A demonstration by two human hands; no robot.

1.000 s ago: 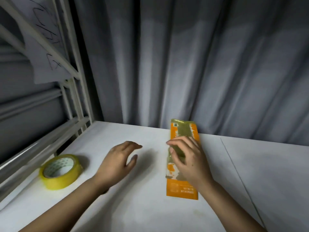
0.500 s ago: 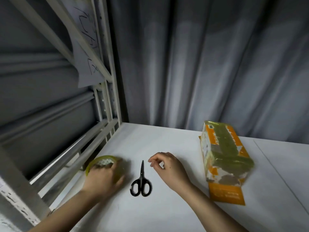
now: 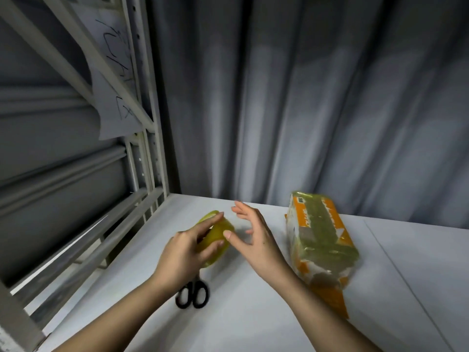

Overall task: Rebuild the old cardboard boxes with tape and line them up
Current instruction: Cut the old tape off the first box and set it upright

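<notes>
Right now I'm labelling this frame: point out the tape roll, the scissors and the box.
tape roll (image 3: 217, 231): head view, outer yellow band.
scissors (image 3: 193, 294): head view, black handle loops.
box (image 3: 321, 232): head view, taped top face.

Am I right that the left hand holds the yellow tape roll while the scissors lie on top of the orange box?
Not quite. The left hand does hold the yellow tape roll, but the head view shows the scissors lying on the white table, left of the orange box.
</notes>
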